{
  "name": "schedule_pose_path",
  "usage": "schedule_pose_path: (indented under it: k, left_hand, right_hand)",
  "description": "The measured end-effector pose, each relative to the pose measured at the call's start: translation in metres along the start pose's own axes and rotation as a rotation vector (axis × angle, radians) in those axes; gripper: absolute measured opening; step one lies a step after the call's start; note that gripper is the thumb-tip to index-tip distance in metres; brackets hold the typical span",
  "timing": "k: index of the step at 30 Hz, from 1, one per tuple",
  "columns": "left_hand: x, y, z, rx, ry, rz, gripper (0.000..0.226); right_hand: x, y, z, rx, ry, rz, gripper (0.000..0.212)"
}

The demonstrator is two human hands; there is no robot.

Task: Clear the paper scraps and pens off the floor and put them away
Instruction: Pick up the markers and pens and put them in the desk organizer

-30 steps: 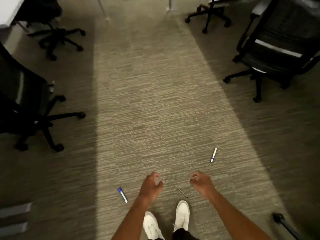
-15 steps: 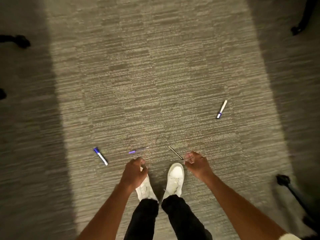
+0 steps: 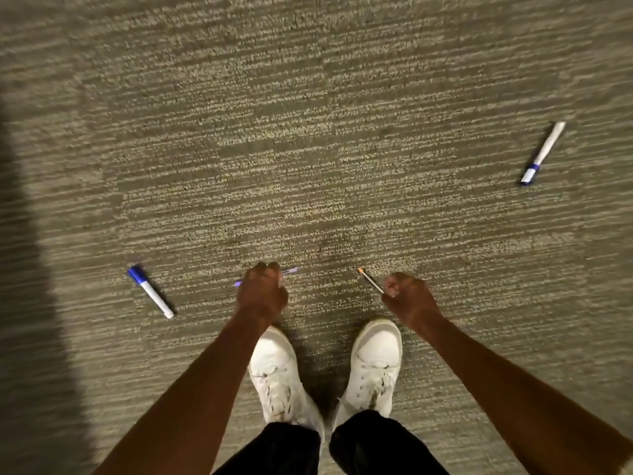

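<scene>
Ribbed grey-beige carpet floor (image 3: 308, 132), shadowed along its 9 o'clock edge, open toward 12 o'clock. Blue-capped marker (image 3: 150, 292) lies at 8 o'clock. Left hand (image 3: 263, 293) curled over a purple pen (image 3: 289, 270); grip uncertain. Right hand (image 3: 409, 301) fisted at a thin pencil (image 3: 370, 284); contact unclear. Second marker (image 3: 543, 152) at 2 o'clock. White shoes (image 3: 375, 365) at 6 o'clock.
</scene>
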State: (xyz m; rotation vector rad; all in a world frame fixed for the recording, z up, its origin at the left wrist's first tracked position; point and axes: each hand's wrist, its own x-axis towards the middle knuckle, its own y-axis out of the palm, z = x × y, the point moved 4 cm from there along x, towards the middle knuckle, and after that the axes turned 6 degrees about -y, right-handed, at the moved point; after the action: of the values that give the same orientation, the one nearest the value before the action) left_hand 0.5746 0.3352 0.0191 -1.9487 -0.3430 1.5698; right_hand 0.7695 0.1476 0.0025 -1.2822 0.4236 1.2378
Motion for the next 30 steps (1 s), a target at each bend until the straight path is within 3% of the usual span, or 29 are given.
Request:
schedule_pose_path:
  k: [6,11,14,22,27,30]
  left_hand:
    - [0.039,0.035,0.022,0.173,0.008,-0.073,0.055]
    - [0.057,0.042,0.031,0.231,0.099,-0.173,0.038]
    - [0.056,0.041,0.031,0.220,0.130,-0.122,0.030]
    - [0.008,0.017,0.034,0.188,0.111,-0.073,0.036]
    - [0.024,0.026,0.040,0.214,0.070,-0.076,0.046]
    - [0.040,0.036,0.036,0.165,0.095,-0.111,0.041]
  right_hand:
    - [0.044,0.047,-0.016,-0.013,0.033,-0.061,0.025]
    - [0.062,0.050,-0.021,-0.094,-0.004,-0.119,0.015]
    - [0.056,0.040,-0.017,-0.061,-0.034,-0.109,0.009]
    - [-0.001,-0.006,0.028,0.045,-0.117,-0.073,0.006]
    - [0.009,-0.020,0.049,0.061,-0.128,-0.095,0.009]
    - [0.024,-0.016,0.049,0.113,-0.093,-0.114,0.010]
